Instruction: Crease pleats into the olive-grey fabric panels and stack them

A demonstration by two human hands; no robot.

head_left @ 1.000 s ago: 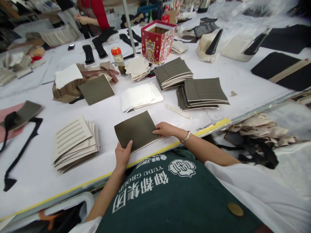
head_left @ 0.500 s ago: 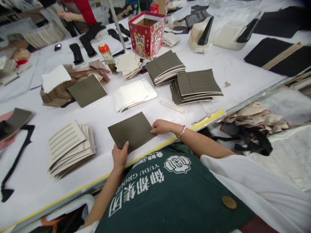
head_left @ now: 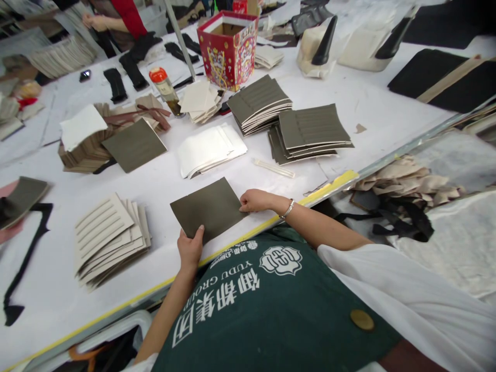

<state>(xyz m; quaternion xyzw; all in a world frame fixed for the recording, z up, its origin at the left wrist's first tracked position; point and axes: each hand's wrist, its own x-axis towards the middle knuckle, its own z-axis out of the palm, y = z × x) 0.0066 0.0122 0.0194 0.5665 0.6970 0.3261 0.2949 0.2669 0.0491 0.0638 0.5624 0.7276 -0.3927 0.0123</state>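
A flat, dark olive rectangular panel (head_left: 211,209) lies tilted over the table edge in front of me. My left hand (head_left: 190,248) grips its near left edge, thumb on top and fingers out of sight underneath. At its right corner my right hand (head_left: 256,200) pinches the edge between thumb and curled fingers. Left of my hands is a fanned stack of beige panels with raised ribs (head_left: 104,232). Beyond the held panel sits a pile of white sheets (head_left: 211,147). Two stacks of ribbed olive panels (head_left: 313,126) stand farther back on the right.
A red patterned box (head_left: 222,51) and an orange-capped bottle (head_left: 165,88) stand behind the piles. Another olive panel (head_left: 135,144) leans on a beige stack. Yellow tape (head_left: 333,186) runs along the table edge. Across the table is a person in a red sleeve (head_left: 132,18).
Both hands keep the same hold on the olive panel. The whole view has shifted slightly, so the objects on the table appear a little farther left.
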